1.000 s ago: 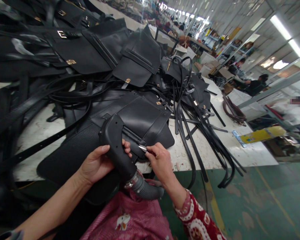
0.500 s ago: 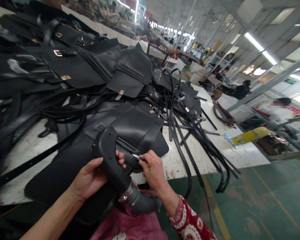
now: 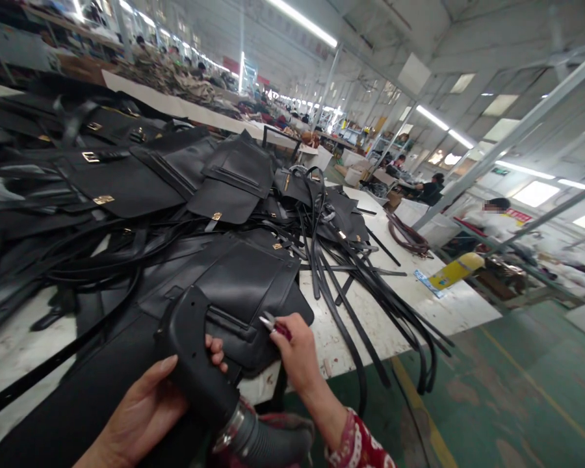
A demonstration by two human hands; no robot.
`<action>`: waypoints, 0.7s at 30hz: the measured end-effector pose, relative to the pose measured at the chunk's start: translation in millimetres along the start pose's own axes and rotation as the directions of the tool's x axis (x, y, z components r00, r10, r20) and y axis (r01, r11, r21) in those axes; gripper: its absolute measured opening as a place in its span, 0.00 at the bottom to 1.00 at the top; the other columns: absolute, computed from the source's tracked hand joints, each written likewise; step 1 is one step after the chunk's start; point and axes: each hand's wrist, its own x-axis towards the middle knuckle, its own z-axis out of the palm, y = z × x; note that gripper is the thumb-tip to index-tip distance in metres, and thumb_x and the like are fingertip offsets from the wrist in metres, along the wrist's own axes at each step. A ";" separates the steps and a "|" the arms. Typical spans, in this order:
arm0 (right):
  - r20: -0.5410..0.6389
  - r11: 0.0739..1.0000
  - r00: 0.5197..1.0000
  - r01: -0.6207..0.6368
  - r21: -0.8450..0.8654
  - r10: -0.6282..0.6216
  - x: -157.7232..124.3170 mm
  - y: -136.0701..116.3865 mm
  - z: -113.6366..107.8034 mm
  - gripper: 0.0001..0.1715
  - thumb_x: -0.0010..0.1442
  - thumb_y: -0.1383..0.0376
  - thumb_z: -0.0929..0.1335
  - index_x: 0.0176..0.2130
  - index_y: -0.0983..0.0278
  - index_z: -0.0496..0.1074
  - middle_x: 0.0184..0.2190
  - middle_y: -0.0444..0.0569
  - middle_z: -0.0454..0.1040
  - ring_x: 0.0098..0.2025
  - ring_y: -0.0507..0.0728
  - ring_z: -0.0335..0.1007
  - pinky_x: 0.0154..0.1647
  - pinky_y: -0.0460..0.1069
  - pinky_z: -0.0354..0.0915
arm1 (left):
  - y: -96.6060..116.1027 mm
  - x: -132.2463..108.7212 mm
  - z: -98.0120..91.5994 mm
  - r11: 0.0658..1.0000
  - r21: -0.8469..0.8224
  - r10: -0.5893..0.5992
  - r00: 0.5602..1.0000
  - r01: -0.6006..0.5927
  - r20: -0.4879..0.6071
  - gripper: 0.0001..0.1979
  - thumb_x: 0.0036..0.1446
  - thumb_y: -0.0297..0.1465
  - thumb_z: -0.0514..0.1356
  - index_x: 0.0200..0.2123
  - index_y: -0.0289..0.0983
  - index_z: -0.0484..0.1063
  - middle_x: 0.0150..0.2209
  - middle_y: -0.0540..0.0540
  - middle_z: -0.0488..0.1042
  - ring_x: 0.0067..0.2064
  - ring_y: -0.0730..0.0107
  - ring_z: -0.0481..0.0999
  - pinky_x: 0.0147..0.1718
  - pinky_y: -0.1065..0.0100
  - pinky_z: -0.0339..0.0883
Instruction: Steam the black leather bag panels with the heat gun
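In the lower middle of the head view, my left hand [image 3: 149, 406] is wrapped round a black curved plastic nozzle [image 3: 190, 351], with the fingertips showing on its far side. A metal clamp joins the nozzle to a ribbed grey hose [image 3: 273, 442]. To its right, my right hand [image 3: 299, 354] is closed round small thread snips [image 3: 273, 323] with silver blades and a red handle. The blade tips point left, close above a black leather bag panel [image 3: 251, 286] that has a slot-like pocket. Part of this panel is hidden behind the nozzle.
Black bag pieces with gold clasps [image 3: 160, 182] are heaped on the white table [image 3: 370, 305]. Long black straps [image 3: 390, 305] hang over its front edge. A yellow roll [image 3: 455, 270] lies at the right end. Other people sit farther back; green floor [image 3: 507, 377] lies at right.
The view has tilted and shifted, so the table lies lower and further left in the picture. My right hand has drawn the snips slightly away from the nozzle, showing more of their red handle.
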 end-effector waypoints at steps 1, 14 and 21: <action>-0.051 0.999 0.998 -0.033 -0.011 0.032 4.8 14.2 -9.0 0.07 0.54 0.69 0.65 0.36 0.62 0.70 0.31 0.44 0.70 0.34 0.52 0.67 0.35 0.45 0.63 | 0.2 0.0 -0.2 1.000 -0.001 0.002 1.000 -0.002 -0.025 0.15 0.44 0.32 0.62 0.38 0.36 0.76 0.43 0.43 0.76 0.45 0.57 0.74 0.49 0.60 0.67; -0.328 0.934 0.932 -0.245 -0.260 0.153 29.6 145.7 -96.3 0.22 0.53 0.60 0.63 0.44 0.70 0.70 0.49 0.64 0.65 0.53 0.68 0.56 0.52 0.64 0.52 | -2.1 -2.9 5.8 0.998 0.038 0.058 0.998 -0.058 0.001 0.15 0.49 0.34 0.60 0.39 0.32 0.74 0.43 0.41 0.76 0.46 0.58 0.73 0.53 0.57 0.60; 0.353 0.953 0.926 0.021 0.302 -0.132 -36.5 -35.0 -48.4 0.41 0.53 0.63 0.67 0.61 0.58 0.47 0.55 0.51 0.63 0.55 0.58 0.59 0.56 0.53 0.58 | -22.2 -8.6 30.2 0.896 0.388 0.214 0.976 -0.214 0.045 0.20 0.49 0.38 0.58 0.44 0.35 0.72 0.49 0.41 0.72 0.53 0.52 0.67 0.51 0.58 0.60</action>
